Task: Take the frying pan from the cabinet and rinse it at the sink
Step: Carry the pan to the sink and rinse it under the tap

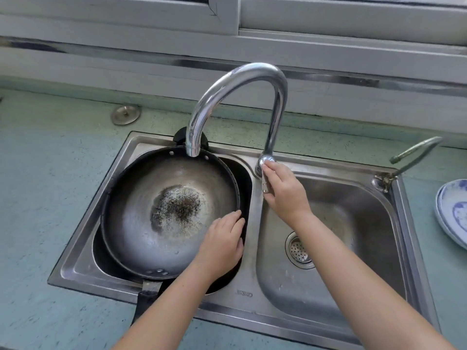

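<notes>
A dark round frying pan point(141, 210) with a burnt patch in its middle rests over the left basin of the steel double sink point(247, 296). Its black handle point(145, 299) points toward me over the sink's front edge. My left hand point(222, 243) grips the pan's right rim. The curved chrome faucet point(235, 79) has its spout above the pan's far rim; no water shows. My right hand point(283, 190) holds the faucet lever point(264, 181) at the faucet's base between the basins.
The right basin holds only a drain strainer point(299, 248). A second small tap point(414, 155) stands at the sink's right corner. Blue-and-white plates point(452, 213) lie on the green counter at the right edge. A round metal cap point(125, 115) sits behind the sink at left.
</notes>
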`<state>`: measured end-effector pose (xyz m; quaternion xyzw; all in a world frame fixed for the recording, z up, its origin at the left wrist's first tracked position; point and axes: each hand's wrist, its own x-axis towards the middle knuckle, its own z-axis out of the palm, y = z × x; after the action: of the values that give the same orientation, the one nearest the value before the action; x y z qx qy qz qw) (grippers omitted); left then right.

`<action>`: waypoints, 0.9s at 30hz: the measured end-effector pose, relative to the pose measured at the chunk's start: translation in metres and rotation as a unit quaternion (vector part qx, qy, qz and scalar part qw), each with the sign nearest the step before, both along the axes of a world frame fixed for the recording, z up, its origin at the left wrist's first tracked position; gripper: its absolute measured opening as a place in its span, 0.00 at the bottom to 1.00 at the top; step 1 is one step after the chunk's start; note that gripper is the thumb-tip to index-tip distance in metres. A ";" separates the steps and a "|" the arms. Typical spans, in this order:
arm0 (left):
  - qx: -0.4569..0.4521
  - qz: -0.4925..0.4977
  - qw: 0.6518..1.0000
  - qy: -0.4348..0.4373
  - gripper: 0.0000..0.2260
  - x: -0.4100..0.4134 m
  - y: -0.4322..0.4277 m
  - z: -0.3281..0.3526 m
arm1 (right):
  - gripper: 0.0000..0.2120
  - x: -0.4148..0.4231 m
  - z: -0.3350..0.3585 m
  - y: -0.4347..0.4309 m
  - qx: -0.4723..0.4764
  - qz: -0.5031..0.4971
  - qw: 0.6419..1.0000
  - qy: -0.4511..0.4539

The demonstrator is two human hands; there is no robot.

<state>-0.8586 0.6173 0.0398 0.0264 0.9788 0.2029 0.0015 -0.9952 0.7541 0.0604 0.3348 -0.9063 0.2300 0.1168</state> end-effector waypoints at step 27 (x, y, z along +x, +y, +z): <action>-0.023 0.004 0.999 0.021 0.20 0.016 -0.001 0.005 | 0.25 0.027 0.003 0.004 -0.044 -0.029 0.996 -0.067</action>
<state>-0.8421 0.6168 0.0446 0.0266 0.9832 0.1794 -0.0193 -0.9684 0.7579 0.0635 0.2871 -0.9103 0.2879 0.0773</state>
